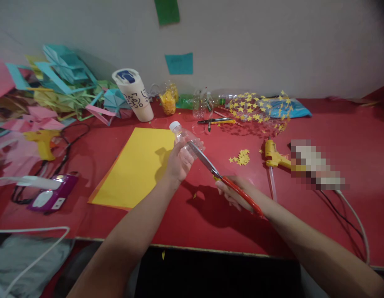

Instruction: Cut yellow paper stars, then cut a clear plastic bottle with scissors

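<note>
Head view: clear plastic bottle (183, 135), white cap (175, 126) tilted away-left, wrapped in left hand (178, 163).
Right hand (229, 198) grips red-handled metal scissors (207, 162), blades slanting leftward to bottle.

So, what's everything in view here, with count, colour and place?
Table: 1, red, below
Folded paper: many, mixed colours, back left
Tumbler: 1, white, blue on lid, back
Paper sheets: stack, yellow over orange, centre left
Glue guns: 2, yellow, left and right
Socket block: 1, purple, left
Cables: several, black and white, both sides
Loose stars: pile, yellow, centre right
Starred plastic: clear, yellow stars, back right
Packet: 1, blue, back right
Wall papers: 2, green and teal
Pixelated item: unclear, right
Cloth: grey, lower left
Bottle: 1, clear, white cap, left hand
Scissors: 1, red handles, right hand
Left hand, right hand: centre
</note>
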Action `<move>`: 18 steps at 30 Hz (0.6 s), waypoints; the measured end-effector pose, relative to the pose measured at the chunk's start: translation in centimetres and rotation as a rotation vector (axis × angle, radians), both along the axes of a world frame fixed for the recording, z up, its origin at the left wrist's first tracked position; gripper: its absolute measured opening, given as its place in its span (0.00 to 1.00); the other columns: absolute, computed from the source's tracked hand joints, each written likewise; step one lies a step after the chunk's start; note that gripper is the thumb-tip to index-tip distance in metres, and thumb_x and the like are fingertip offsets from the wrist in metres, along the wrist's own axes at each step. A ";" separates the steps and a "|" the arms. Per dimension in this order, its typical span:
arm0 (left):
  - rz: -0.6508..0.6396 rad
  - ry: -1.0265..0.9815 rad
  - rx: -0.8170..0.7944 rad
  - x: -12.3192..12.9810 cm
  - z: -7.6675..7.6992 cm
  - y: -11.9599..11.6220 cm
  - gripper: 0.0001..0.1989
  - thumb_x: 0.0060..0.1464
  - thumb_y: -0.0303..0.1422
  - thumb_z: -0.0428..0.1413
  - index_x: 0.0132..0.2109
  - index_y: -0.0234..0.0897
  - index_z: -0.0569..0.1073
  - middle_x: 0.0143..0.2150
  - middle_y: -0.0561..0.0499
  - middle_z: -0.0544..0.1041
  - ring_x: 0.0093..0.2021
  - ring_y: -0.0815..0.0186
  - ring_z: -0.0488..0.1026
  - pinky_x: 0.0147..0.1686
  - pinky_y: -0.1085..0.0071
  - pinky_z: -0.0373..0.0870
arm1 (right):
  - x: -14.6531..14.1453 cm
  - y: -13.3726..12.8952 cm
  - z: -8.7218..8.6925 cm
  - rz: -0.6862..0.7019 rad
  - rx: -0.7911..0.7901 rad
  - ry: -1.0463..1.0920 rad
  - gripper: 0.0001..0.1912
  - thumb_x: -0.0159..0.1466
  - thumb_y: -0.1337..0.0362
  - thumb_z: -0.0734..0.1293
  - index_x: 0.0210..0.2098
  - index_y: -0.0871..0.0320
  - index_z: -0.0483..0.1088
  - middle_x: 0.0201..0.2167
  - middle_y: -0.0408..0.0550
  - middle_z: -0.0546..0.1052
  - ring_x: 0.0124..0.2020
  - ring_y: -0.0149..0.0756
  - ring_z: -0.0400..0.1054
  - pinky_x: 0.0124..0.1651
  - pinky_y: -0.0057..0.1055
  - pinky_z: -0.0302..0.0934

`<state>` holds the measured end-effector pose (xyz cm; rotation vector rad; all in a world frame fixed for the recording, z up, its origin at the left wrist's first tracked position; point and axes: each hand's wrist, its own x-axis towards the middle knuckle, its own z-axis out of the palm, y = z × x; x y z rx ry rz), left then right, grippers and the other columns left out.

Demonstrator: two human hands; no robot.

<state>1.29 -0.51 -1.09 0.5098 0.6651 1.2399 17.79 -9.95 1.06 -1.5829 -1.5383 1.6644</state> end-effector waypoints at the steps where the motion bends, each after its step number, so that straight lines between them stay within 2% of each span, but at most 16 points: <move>1: 0.000 -0.003 -0.005 0.0 0.0 0.0 0.08 0.52 0.35 0.57 0.41 0.42 0.72 0.34 0.51 0.81 0.52 0.57 0.78 0.60 0.52 0.69 | 0.0 0.0 -0.1 -0.001 -0.004 0.007 0.30 0.56 0.32 0.61 0.24 0.53 0.55 0.12 0.31 0.56 0.11 0.22 0.52 0.16 0.25 0.49; 4: 0.002 -0.014 -0.012 -0.1 0.1 0.1 0.10 0.54 0.35 0.56 0.45 0.43 0.72 0.33 0.52 0.81 0.50 0.58 0.79 0.58 0.53 0.71 | 0.0 -0.1 -0.5 -0.024 -0.021 0.012 0.30 0.55 0.32 0.62 0.24 0.53 0.54 0.12 0.32 0.56 0.11 0.22 0.52 0.15 0.24 0.49; 9: 0.016 -0.019 -0.001 -0.3 -0.6 0.5 0.15 0.52 0.36 0.59 0.48 0.41 0.71 0.36 0.50 0.81 0.51 0.56 0.78 0.60 0.54 0.68 | -0.1 -0.2 -1.1 -0.059 0.008 -0.045 0.30 0.57 0.34 0.62 0.22 0.53 0.55 0.13 0.33 0.57 0.10 0.23 0.53 0.13 0.24 0.49; 14: 0.033 -0.009 -0.001 -0.5 -1.2 0.8 0.19 0.51 0.37 0.59 0.51 0.40 0.70 0.37 0.49 0.81 0.52 0.56 0.78 0.59 0.53 0.67 | -0.3 -0.2 -1.0 -0.042 0.018 -0.084 0.29 0.59 0.35 0.62 0.21 0.53 0.55 0.12 0.34 0.57 0.10 0.24 0.54 0.13 0.24 0.49; 18: 0.024 0.007 0.043 -0.4 -1.4 0.7 0.26 0.46 0.38 0.64 0.53 0.42 0.69 0.36 0.51 0.80 0.51 0.54 0.78 0.58 0.53 0.68 | -0.2 -0.1 -0.7 -0.012 0.027 -0.084 0.29 0.59 0.34 0.60 0.23 0.54 0.57 0.13 0.34 0.59 0.12 0.24 0.55 0.16 0.24 0.51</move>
